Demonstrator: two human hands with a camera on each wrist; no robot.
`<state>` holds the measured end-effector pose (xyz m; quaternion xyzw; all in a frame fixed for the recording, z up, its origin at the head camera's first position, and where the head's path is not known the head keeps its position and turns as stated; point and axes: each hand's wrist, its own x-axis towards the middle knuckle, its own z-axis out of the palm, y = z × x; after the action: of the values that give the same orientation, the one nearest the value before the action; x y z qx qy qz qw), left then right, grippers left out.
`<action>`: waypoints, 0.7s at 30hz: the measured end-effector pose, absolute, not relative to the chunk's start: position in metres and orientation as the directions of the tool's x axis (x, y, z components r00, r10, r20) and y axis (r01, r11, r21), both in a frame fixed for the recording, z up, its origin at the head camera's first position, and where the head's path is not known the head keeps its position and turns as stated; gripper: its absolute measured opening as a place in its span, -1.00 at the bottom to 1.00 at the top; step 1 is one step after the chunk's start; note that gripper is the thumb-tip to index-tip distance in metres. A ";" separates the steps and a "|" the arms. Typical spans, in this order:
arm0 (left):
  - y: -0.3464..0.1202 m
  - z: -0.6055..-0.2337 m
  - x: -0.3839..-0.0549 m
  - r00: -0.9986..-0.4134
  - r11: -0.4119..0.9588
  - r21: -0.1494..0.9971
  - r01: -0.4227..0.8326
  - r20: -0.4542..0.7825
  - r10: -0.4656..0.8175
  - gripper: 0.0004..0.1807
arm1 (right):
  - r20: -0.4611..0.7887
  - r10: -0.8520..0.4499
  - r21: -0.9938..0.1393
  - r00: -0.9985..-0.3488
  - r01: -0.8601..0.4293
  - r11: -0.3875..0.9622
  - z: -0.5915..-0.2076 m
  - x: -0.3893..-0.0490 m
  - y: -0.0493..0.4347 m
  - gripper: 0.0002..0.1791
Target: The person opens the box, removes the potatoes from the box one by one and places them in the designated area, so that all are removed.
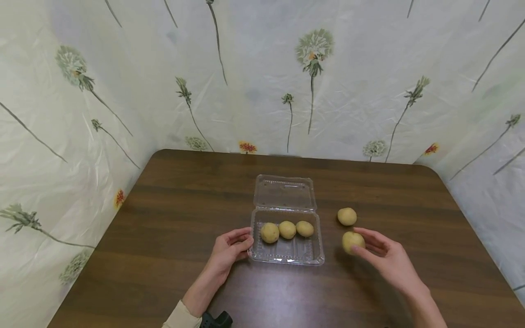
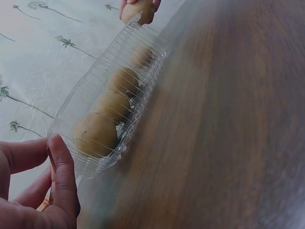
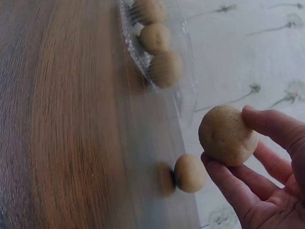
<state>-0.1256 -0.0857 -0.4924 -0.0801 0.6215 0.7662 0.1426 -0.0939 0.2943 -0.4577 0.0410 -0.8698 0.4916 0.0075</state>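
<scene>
A clear plastic clamshell container (image 1: pixel 287 258) lies on the table with its lid (image 1: pixel 285 193) folded back. Three potatoes sit in a row inside it: a left potato (image 1: pixel 270 233), a middle potato (image 1: pixel 287 230) and a right potato (image 1: pixel 305 228). My left hand (image 1: pixel 230 250) pinches the container's left rim between thumb and fingers, as the left wrist view also shows. To the right of the container, my right hand (image 1: pixel 385 257) holds another potato (image 3: pixel 228 135) by its fingertips, lifted above the table. One loose potato (image 1: pixel 347 216) lies on the table just beyond it.
The dark wooden table (image 1: pixel 184 200) has rounded far corners. Behind it and along both sides hangs a pale sheet (image 1: pixel 254 68) printed with dandelions. A dark strap or device (image 1: pixel 216 320) shows by the left wrist.
</scene>
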 end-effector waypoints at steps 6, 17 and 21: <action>-0.085 -0.491 -0.125 -0.949 -0.186 0.932 -0.310 -0.291 0.123 -0.57 | 0.005 -0.045 -0.863 -0.999 -0.027 0.505 -0.456 -0.094 0.299 -0.42; -0.084 -0.490 -0.125 -0.950 -0.198 0.931 -0.307 -0.288 0.120 -0.55 | -0.026 -0.025 -0.862 -0.999 0.010 0.506 -0.455 -0.098 0.306 -0.39; -0.084 -0.491 -0.125 -0.951 -0.190 0.933 -0.305 -0.286 0.118 -0.54 | -0.035 -0.015 -0.860 -0.999 0.022 0.510 -0.455 -0.099 0.309 -0.37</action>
<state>-0.1248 -0.0844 -0.4908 -0.0750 0.6212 0.7678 0.1378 -0.0990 0.3094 -0.4550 -0.0022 -0.8686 0.4952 -0.0187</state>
